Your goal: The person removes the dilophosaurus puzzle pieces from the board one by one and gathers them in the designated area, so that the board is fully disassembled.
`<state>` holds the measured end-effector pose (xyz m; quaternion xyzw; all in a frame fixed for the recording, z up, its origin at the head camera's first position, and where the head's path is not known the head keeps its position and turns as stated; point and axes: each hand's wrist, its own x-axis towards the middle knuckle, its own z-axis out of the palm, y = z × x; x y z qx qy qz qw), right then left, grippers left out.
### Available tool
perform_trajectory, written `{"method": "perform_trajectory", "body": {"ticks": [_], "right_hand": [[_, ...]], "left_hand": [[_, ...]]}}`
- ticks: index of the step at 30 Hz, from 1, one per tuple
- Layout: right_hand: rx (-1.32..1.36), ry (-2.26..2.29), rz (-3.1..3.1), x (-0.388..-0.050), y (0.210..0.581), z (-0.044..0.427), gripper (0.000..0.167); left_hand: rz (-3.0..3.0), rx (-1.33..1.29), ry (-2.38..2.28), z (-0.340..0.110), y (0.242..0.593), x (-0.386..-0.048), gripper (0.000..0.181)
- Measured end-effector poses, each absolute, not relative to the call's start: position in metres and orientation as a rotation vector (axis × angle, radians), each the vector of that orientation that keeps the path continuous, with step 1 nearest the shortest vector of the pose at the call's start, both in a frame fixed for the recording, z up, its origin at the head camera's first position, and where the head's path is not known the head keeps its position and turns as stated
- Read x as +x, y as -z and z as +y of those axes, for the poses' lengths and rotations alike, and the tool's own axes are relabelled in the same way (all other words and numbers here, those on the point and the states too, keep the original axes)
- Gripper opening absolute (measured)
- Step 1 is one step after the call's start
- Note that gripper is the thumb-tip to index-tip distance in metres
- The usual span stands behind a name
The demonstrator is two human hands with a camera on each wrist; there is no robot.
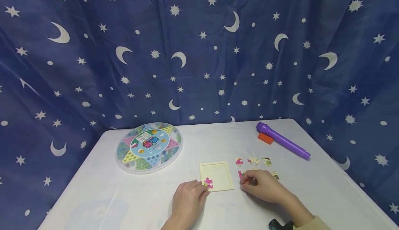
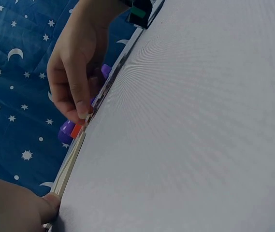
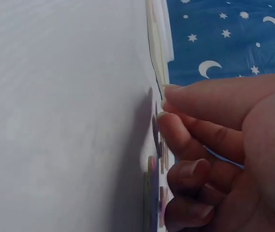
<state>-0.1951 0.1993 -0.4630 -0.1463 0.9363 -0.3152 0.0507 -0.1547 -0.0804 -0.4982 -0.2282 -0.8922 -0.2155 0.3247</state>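
Note:
A pale square puzzle tray [image 1: 222,177] lies on the table with one pink puzzle piece [image 1: 208,183] in its near left corner. My left hand [image 1: 189,198] grips that corner; in the left wrist view the thumb [image 2: 51,205] rests against the tray's edge. To the tray's right, my right hand [image 1: 263,185] is low over the table, thumb and forefinger pinched together. In the right wrist view a thin dark puzzle piece [image 3: 155,133] shows edge-on at those fingertips; its picture is hidden. Several loose pieces [image 1: 253,161] lie just beyond and partly under this hand.
A round Chinese checkers set [image 1: 149,147] lies at the back left. At the back right are a purple microphone-shaped tube [image 1: 283,140] and an orange block [image 1: 265,139]. A blue star-and-moon curtain [image 1: 199,50] hangs behind the white table [image 1: 149,192].

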Motion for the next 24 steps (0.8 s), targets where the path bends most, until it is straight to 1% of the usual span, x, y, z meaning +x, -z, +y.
{"method": "perform_trajectory", "body": {"ticks": [5, 9, 14, 20, 24], "right_hand": [[-0.443, 0.955, 2.825, -0.196, 0.466, 0.186, 0.011], [-0.526, 0.973, 2.786, -0.198, 0.469, 0.175, 0.01], [-0.609, 0.994, 2.741, -0.205, 0.47, 0.155, 0.009], [-0.59, 0.964, 2.755, -0.216, 0.462, 0.13, 0.017], [-0.629, 0.917, 2.788, -0.22, 0.46, 0.119, 0.022]], "left_hand": [[-2.339, -0.608, 0.576, -0.082, 0.506, -0.149, 0.013], [-2.355, -0.596, 0.582, -0.081, 0.51, -0.142, 0.017], [-2.391, -0.57, 0.593, -0.081, 0.509, -0.139, 0.014], [-2.445, -0.539, 0.606, -0.081, 0.499, -0.149, 0.015], [-2.48, -0.515, 0.602, -0.081, 0.495, -0.153, 0.022]]}}
